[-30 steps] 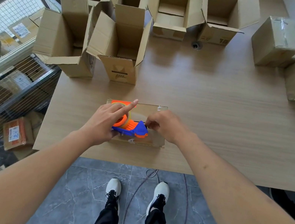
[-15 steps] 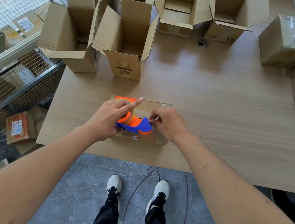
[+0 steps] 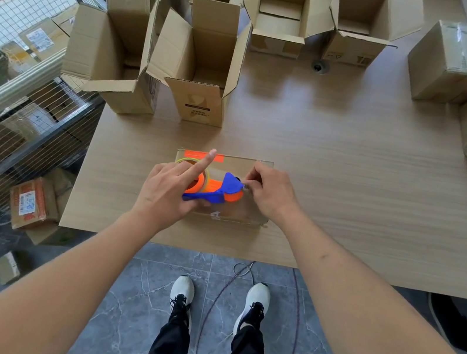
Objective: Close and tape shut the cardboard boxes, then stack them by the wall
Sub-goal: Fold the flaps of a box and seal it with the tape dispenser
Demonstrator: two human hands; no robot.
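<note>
Early stage; closed box [image 3: 221, 187] at worktop [image 3: 349, 180] near edge, under both hands; left hand [image 3: 167, 193] grips dispenser [image 3: 211, 188], index finger straight; right hand [image 3: 269, 195] pinches tape end; two taped boxes [image 3: 448, 64] sit right; six open boxes [image 3: 202, 57] left; nothing visibly stacked.

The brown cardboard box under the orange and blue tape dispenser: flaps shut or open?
Shut. The brown cardboard box shows a flat top, with the orange and blue tape dispenser resting on it.
</note>
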